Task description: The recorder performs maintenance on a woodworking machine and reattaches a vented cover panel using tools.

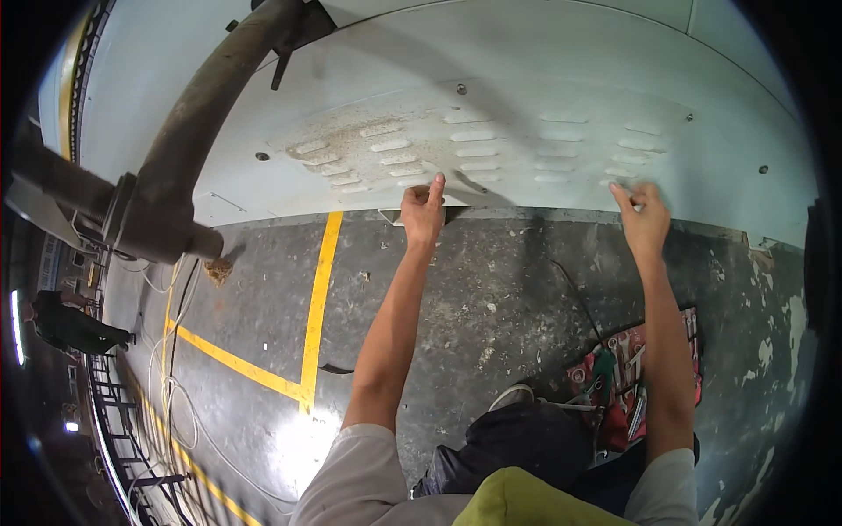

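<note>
A pale grey-green metal panel (517, 197) with rows of louvre slots stretches across the view in front of me. My left hand (423, 212) is at its lower edge, fingers curled in and thumb pointing up; what the fingers hold, if anything, is hidden. Further right, my right hand (646, 217) is held before the lower right slots, its fingers partly bent and the thumb apart from them. Nothing shows between that thumb and the fingers. Whether either hand touches the metal, I cannot tell. Brown dirt marks the panel's left slots.
A thick dark metal arm (197, 118) juts out at upper left. Beside my right forearm, wrenches and other tools lie on a red cloth (645, 425). Yellow lines (323, 280) cross the worn floor. Loose cables (180, 394) run at left, where another person (74, 323) stands far off.
</note>
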`<state>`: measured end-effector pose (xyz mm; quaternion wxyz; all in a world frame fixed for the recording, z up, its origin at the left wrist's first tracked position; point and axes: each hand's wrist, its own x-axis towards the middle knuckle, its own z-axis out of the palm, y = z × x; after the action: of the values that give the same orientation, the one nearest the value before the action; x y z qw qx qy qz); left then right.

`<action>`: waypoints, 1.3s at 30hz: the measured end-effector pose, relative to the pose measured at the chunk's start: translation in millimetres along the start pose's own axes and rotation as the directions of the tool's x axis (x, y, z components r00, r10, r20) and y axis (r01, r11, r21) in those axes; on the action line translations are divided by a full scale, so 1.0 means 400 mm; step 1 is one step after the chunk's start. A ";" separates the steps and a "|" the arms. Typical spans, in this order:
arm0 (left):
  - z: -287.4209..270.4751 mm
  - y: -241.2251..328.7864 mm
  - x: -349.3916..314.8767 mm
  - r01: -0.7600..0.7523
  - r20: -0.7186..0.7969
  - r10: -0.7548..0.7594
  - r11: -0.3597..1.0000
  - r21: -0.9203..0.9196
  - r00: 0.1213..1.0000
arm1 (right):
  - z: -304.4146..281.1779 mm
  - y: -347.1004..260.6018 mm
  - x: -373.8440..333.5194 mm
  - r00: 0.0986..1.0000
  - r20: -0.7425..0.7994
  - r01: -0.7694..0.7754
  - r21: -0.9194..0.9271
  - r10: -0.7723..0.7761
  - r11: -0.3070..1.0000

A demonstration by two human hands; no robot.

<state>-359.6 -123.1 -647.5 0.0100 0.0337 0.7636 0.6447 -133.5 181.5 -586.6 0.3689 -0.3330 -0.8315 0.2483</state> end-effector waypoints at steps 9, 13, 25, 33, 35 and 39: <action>-0.152 0.037 0.045 0.040 -0.486 0.106 0.959 0.281 0.868 | -0.169 0.034 -0.020 0.994 -0.058 0.095 0.017 -0.094 0.995; -0.298 0.031 0.134 -0.052 -0.498 0.226 0.939 0.339 0.837 | -0.215 0.084 -0.016 0.999 -0.046 0.002 0.009 -0.002 1.000; -0.360 0.253 0.298 -0.364 -0.226 0.464 0.854 0.373 0.857 | -0.278 0.104 0.130 0.993 -0.056 0.099 -0.142 -0.108 0.985; -0.318 0.243 0.301 -0.450 -0.191 0.599 0.742 0.497 0.778 | -0.318 0.366 0.210 0.950 0.256 0.260 -0.333 -0.178 0.907; -0.274 0.237 0.272 -0.315 -0.228 0.565 0.701 0.640 0.793 | -0.364 0.467 0.212 0.916 0.370 0.306 -0.391 -0.156 0.868; -0.251 0.266 0.227 -0.232 -0.224 0.539 0.651 0.723 0.812 | -0.385 0.556 0.213 0.948 0.316 0.090 -0.374 0.036 0.923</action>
<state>-452.1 -198.4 -523.4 -0.3080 0.0613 0.8986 0.3063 25.6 415.7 -601.6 0.1616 -0.3429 -0.9168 0.1259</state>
